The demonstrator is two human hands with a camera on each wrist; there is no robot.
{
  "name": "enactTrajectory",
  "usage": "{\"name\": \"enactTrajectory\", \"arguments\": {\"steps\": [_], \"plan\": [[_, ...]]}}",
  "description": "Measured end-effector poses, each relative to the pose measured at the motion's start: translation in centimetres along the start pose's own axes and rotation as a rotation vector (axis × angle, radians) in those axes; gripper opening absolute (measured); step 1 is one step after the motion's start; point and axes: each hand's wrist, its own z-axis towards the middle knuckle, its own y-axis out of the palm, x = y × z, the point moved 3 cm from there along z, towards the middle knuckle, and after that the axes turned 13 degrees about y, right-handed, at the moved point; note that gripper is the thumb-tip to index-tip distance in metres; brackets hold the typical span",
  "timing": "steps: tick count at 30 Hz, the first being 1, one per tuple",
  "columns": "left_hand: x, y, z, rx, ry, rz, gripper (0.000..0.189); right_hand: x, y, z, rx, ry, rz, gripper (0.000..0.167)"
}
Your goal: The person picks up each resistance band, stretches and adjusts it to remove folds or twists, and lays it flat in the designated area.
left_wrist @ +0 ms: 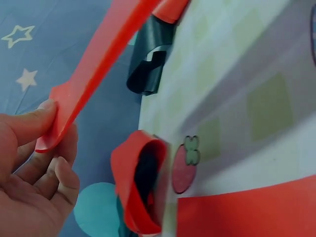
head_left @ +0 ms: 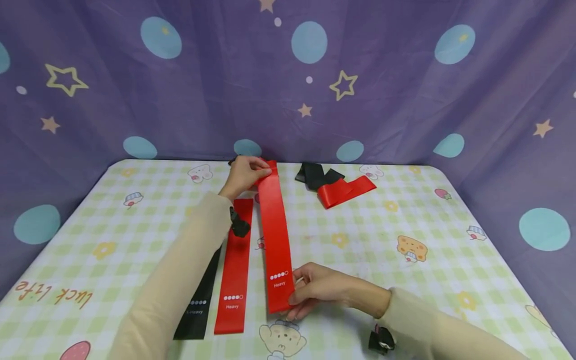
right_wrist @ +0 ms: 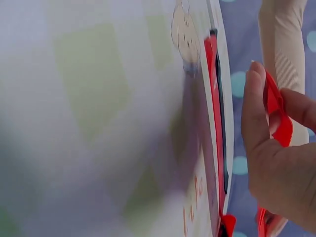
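Observation:
A long flat red resistance band (head_left: 276, 225), printed "Heavy" with a row of dots, stretches between my two hands above the table. My left hand (head_left: 245, 175) pinches its far end between thumb and fingers; the left wrist view shows the red strip (left_wrist: 94, 64) rising from that grip. At the near end, my right hand (head_left: 321, 287) pinches the band's right edge, and in the right wrist view the red end (right_wrist: 280, 116) bends between thumb and fingers. Left of it another red "Heavy" band (head_left: 234, 270) lies flat, beside a black band (head_left: 198, 300) partly hidden by my left sleeve.
Toward the back of the table, a loosely folded black band (head_left: 313, 176) and a red one (head_left: 348, 191) lie together. Another looped red band (left_wrist: 131, 182) with dark material inside sits near the far edge. A patterned cloth (head_left: 382, 235) covers the table, and a purple curtain (head_left: 387, 90) hangs behind.

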Motion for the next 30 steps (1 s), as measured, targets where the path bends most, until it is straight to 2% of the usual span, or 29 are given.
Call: {"name": "enactTrajectory", "arguments": {"steps": [4,11,16,21,27,30], "plan": [[-0.4,0.6,-0.3,-0.059,0.045,0.059,0.020,0.2,1.0,0.4,0.014,0.013,0.019,0.018],[-1.7,1.7,-1.1,-0.191,0.039,0.086,0.017,0.8,2.2,1.1,0.008,0.039,0.013,0.009],[-2.5,2.0,-1.5,-0.218,0.023,0.099,0.018,1.2,2.3,1.4,0.020,0.074,-0.002,0.004],[-3.2,2.2,-1.7,-0.227,-0.024,0.114,0.020,1.5,2.4,1.6,0.033,0.098,-0.024,0.003],[-3.9,2.5,-1.7,-0.229,-0.060,0.134,0.022,1.7,2.4,1.9,0.053,0.107,-0.034,0.007],[-4.0,2.5,-1.7,-0.231,-0.058,0.156,0.022,1.8,2.5,2.1,0.046,0.122,-0.033,0.010]]}}
